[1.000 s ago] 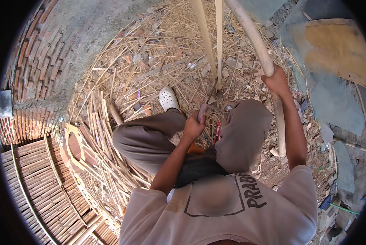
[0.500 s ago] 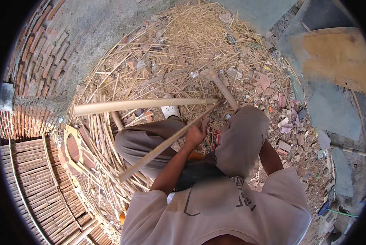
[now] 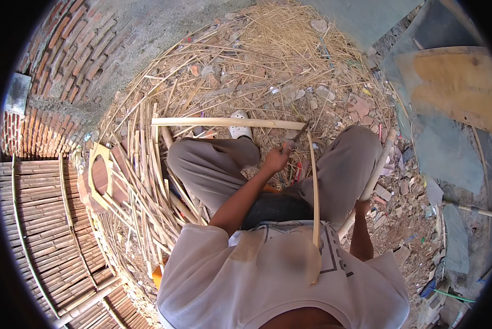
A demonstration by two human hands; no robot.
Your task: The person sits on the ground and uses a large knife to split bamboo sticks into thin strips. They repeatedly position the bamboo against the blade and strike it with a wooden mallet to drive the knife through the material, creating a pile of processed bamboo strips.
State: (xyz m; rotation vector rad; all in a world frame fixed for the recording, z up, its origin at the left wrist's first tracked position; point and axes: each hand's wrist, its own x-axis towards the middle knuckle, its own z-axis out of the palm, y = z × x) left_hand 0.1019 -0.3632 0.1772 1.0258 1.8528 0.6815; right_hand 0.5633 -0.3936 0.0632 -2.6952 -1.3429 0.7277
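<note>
My left hand (image 3: 277, 159) is closed round the handle of a knife (image 3: 301, 134), held in front of my lap. The blade points up and away, touching or very near the meeting ends of two split bamboo strips. One pale strip (image 3: 224, 122) runs leftward past my left shoe; a thinner strip (image 3: 315, 192) comes back over my lap toward my shirt. Whether the two are still joined at the blade, I cannot tell. Beside my right thigh, my right hand (image 3: 361, 207) grips a thick bamboo stick (image 3: 378, 170), which slants up and away past my knee.
Many cut bamboo strips (image 3: 141, 203) lie in a heap on my left, next to a yellow cut-out frame (image 3: 99, 170). A slatted bamboo panel (image 3: 43, 214) and a brick wall (image 3: 59, 55) lie beyond. Straw (image 3: 284, 33) and rubble cover the ground; flat sheets (image 3: 454, 82) stand at the right.
The thick stick has gone from in front of my right knee to its right side. One strip has swung from the left across my lap; the knife now shows clearly.
</note>
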